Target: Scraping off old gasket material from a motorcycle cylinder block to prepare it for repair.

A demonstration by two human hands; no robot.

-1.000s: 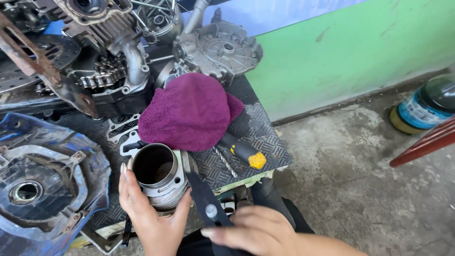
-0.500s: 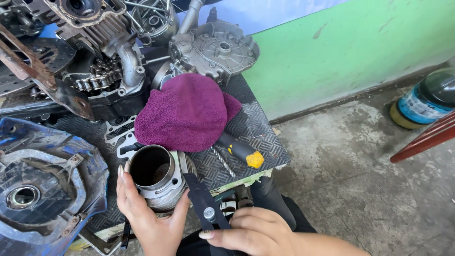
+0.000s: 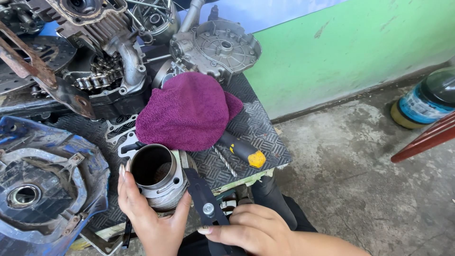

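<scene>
My left hand (image 3: 147, 215) wraps around a grey metal engine cylinder (image 3: 156, 178) that stands upright with its open bore facing up, at the near edge of a black chequer-plate bench (image 3: 246, 130). My right hand (image 3: 249, 227) grips the handles of a dark plier-like tool (image 3: 201, 196), whose jaws reach up against the right side of the cylinder's rim. A magenta cloth (image 3: 187, 111) lies bunched just behind the cylinder. A screwdriver with a black and yellow handle (image 3: 241, 150) lies to the right of it.
Engine cases, a chain and sprocket (image 3: 95, 78) and a round grey cover (image 3: 222, 47) crowd the back of the bench. A blue wheel hub housing (image 3: 42, 185) sits at the left. A green wall, concrete floor, a bottle (image 3: 424, 99) and a red bar (image 3: 426, 137) lie right.
The view has shifted slightly, so everything sits a little lower and further left. Both hands keep their hold on the cylinder and the tool.
</scene>
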